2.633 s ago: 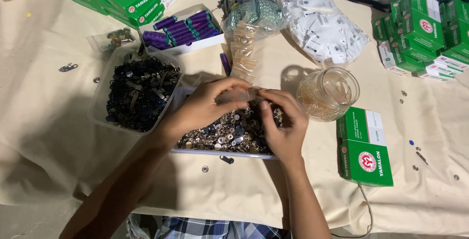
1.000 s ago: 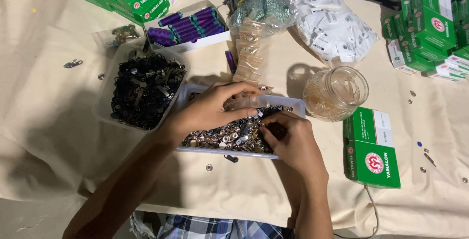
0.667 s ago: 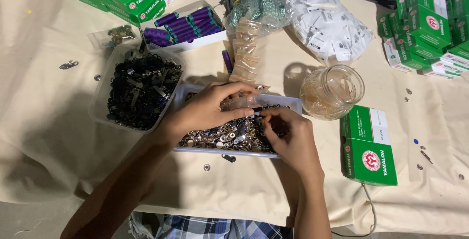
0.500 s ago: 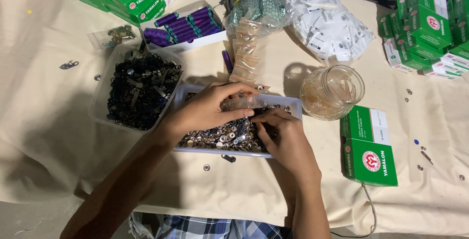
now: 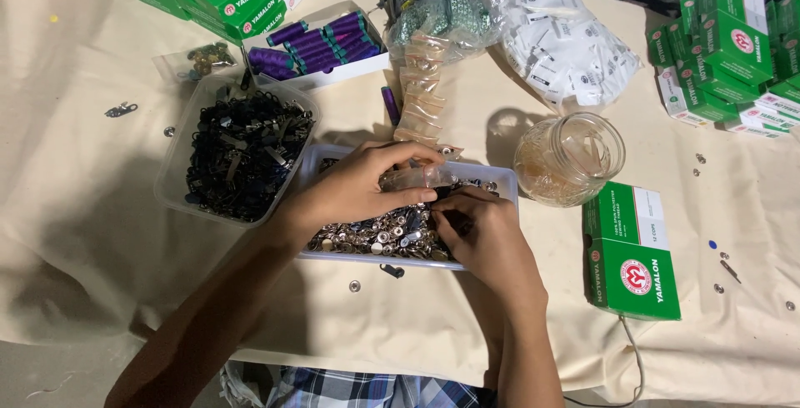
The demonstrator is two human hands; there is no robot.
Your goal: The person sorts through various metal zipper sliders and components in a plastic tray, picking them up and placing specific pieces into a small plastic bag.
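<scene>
Over tray, left hand pinches bag.

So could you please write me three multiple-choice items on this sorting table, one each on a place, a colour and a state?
1. Where is the glass jar?
A. right of the white tray
B. inside the clear tub
C. on the floor

2. What colour are the thread spools in the open box?
A. yellow
B. purple
C. white

3. What is the left hand doing?
A. resting flat on the cloth
B. lifting the jar
C. pinching a small clear bag over the tray

Answers: 1 A, the jar stands beside the tray's right end; 2 B, the spools show purple; 3 C, its fingers grip the bag.
</scene>
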